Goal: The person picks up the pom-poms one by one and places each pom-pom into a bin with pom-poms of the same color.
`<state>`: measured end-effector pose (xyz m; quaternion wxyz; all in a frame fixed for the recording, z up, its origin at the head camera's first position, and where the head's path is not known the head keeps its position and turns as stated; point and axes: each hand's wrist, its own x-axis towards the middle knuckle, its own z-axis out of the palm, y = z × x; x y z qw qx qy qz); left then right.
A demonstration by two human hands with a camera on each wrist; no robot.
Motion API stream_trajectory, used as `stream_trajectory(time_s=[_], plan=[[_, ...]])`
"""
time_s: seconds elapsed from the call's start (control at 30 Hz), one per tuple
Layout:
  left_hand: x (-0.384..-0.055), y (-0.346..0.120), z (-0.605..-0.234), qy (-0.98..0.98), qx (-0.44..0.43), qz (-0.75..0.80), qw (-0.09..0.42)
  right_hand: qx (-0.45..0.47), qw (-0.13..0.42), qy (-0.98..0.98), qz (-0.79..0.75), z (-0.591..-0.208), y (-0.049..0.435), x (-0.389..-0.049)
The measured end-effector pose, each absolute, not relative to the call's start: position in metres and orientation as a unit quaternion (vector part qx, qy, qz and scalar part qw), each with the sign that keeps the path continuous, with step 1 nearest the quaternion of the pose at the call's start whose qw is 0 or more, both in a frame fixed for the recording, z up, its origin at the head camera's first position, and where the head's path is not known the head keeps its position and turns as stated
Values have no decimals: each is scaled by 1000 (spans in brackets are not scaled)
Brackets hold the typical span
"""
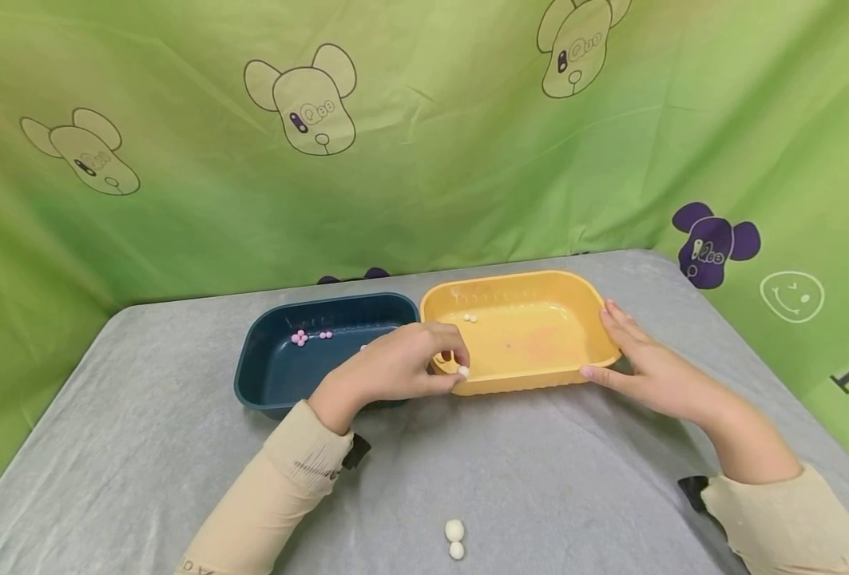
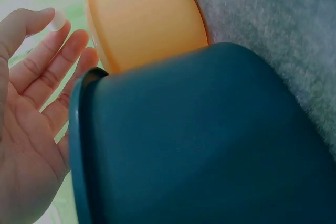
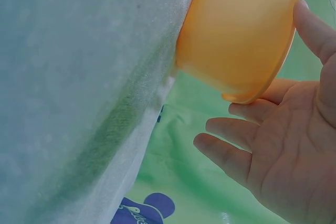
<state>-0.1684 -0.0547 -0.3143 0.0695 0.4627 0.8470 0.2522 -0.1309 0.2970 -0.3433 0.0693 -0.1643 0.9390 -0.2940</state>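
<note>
Over the near left corner of the yellow basin (image 1: 539, 339), my left hand (image 1: 395, 358) pinches a small white ball (image 1: 463, 372) between thumb and index finger. The other fingers of that hand are loosely extended in the left wrist view, beside the dark blue basin (image 2: 199, 145). My right hand (image 1: 657, 371) rests against the yellow basin's right end. Its thumb touches the near rim and its fingers lie nearly straight along the outer side. Two tiny white balls (image 1: 470, 319) lie inside the yellow basin, near its back left.
The two basins stand side by side on a grey cloth-covered table (image 1: 539, 479). A pink four-ball cluster (image 1: 299, 338) and a pink pair (image 1: 326, 335) lie in the blue basin. Two touching white balls (image 1: 455, 539) sit near the front. A green printed curtain (image 1: 424, 176) hangs behind.
</note>
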Motion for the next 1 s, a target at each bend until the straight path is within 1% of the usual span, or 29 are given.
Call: stream_trajectory(time_s=[0.23,0.53,1.0], plan=[[-176,-55,-317,855,454,246,42,-166,67,940,-290,-343,296,-132],[-179,-51,-321,867,443,228,23,-164,60,944,-280,-343,296,-131],[-186,-46,-324,889,405,215,18,-159,49,947,-273,-345,297,-131]])
